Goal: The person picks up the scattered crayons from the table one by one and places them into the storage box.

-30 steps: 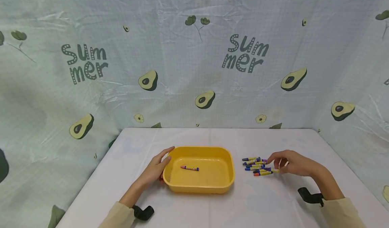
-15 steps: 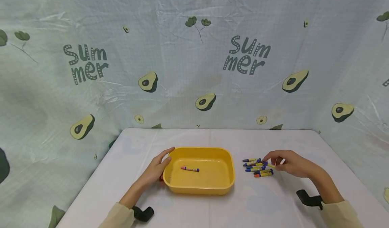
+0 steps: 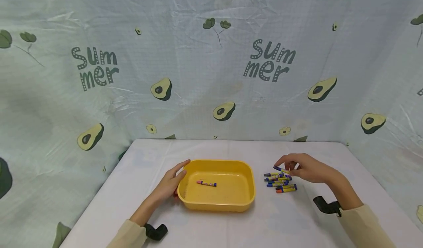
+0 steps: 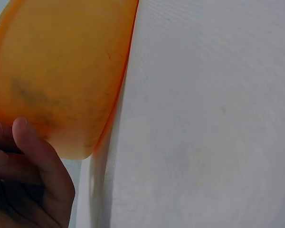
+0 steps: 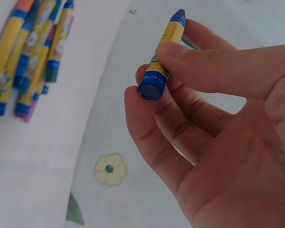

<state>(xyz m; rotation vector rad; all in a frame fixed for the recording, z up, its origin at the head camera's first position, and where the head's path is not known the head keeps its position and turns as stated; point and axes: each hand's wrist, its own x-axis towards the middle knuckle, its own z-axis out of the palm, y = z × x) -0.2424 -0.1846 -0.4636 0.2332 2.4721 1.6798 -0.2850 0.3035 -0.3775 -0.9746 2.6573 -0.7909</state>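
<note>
A dark blue crayon (image 5: 156, 78) with a yellow and blue wrapper is pinched between the thumb and fingers of my right hand (image 3: 310, 169). In the head view it is raised over the back of a pile of crayons (image 3: 277, 182), its tip pointing left. My left hand (image 3: 169, 183) holds the left side of a yellow plastic tray (image 3: 216, 206), thumb at the rim. One pink crayon (image 3: 206, 183) lies inside the tray, left of its middle. The left wrist view shows fingers (image 4: 42, 152) against the tray's outer wall.
The table is covered with a white cloth (image 3: 257, 222). Behind it hangs a pale curtain (image 3: 191, 57) printed with avocados and lettering. Black wrist mounts (image 3: 327, 205) sit below both hands. An orange-tipped crayon (image 3: 286, 190) lies at the pile's front.
My right hand has picked the dark blue crayon from the pile and lifted it up and slightly back. The left hand and tray stay put.
</note>
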